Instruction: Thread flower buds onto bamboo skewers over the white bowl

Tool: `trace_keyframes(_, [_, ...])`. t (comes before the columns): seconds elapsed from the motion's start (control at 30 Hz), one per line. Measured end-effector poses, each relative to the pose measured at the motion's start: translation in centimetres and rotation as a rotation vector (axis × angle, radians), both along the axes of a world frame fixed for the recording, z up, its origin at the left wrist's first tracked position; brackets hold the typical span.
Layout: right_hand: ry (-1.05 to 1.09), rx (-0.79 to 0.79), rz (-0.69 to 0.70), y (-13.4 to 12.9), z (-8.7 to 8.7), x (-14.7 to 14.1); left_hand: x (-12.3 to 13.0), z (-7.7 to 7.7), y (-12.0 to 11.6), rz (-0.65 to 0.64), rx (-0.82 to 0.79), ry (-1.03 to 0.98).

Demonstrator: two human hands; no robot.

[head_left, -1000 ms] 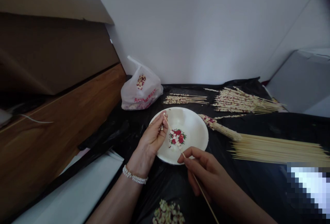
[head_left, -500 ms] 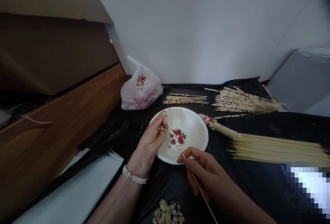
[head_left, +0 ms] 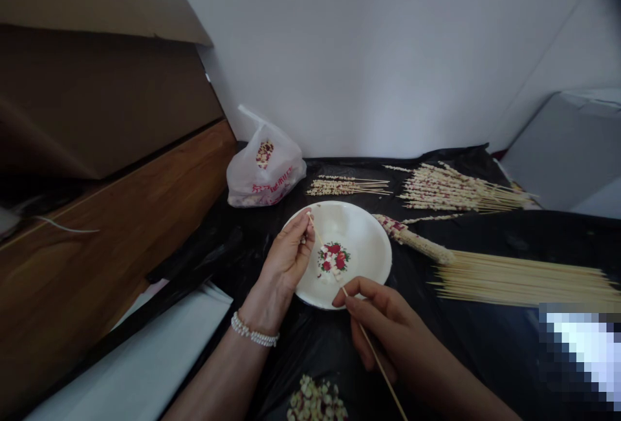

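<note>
My right hand [head_left: 383,317] pinches a thin wooden skewer [head_left: 383,369], which slants up and left over a white bowl [head_left: 366,233] with a red flower print. Some pale kernels are threaded along the skewer's upper part. At the skewer's tip, my left hand [head_left: 294,246] is closed on a small pale kernel [head_left: 309,214], with more kernels partly hidden in its fingers. A beaded bracelet [head_left: 255,330] circles the left wrist.
A plastic bag of kernels [head_left: 266,169] stands behind the bowl. Filled skewers [head_left: 441,187] lie at the back right, a corn cob [head_left: 417,240] beside bare skewers [head_left: 524,279] at the right. Loose kernels [head_left: 315,401] lie at the front.
The skewer's lower end has shifted very slightly left with my right hand. My left hand has barely moved.
</note>
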State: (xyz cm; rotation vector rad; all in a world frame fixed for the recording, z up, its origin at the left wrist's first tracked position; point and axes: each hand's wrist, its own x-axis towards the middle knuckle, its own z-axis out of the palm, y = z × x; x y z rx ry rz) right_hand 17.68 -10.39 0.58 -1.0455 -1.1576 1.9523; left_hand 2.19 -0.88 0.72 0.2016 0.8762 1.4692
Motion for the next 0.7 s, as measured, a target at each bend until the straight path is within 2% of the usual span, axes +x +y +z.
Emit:
trace_keyframes(0.2, [0.137, -0.078, 0.000, -0.04, -0.19, 0.16, -0.07, -0.35, 0.04, -0.004, 0.024, 0.017])
trace_keyframes(0.43, [0.194, -0.097, -0.014, -0.01, -0.24, 0.30, 0.08, -0.65, 0.04, -0.012, 0.059, 0.062])
trace_keyframes(0.6, [0.129, -0.069, -0.027, 0.13, -0.26, 0.24, 0.36, -0.64, 0.10, 0.007, 0.037, 0.024])
trace_keyframes(0.7, [0.036, -0.016, -0.050, 0.33, -0.36, 0.10, 0.20, -0.69, 0.29, -0.025, 0.016, -0.066])
